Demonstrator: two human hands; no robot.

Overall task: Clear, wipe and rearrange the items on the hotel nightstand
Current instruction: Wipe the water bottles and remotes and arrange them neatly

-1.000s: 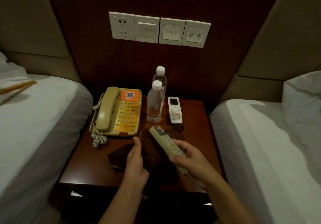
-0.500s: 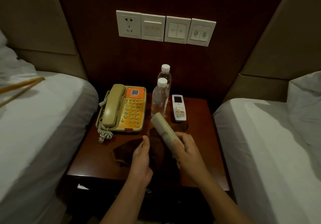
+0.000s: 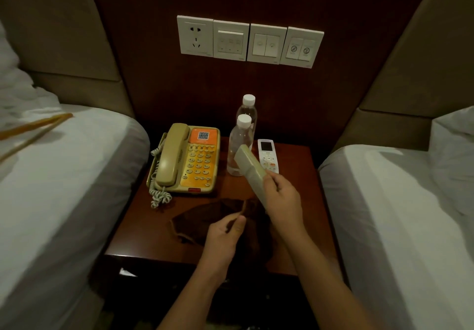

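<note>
- Right hand (image 3: pixel 282 199) grips the beige remote (image 3: pixel 250 169) in closed fingers, lifted above the desk (image 3: pixel 143 227)
- Left hand (image 3: pixel 223 235) pinches the brown cloth (image 3: pixel 205 214) lying near on the desk
- Two bottles (image 3: pixel 239 147), caps on, stand at the far side

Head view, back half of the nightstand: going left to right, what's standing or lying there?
Telephone → front water bottle, with a second bottle directly behind it → white remote lying flat. The beige remote in the right hand overlaps the front bottle, so I leave it unordered.

Phone (image 3: pixel 189 160) blocks back-left, bottles (image 3: pixel 239 147) mid-back; nightstand (image 3: pixel 307 188) right side free
</note>
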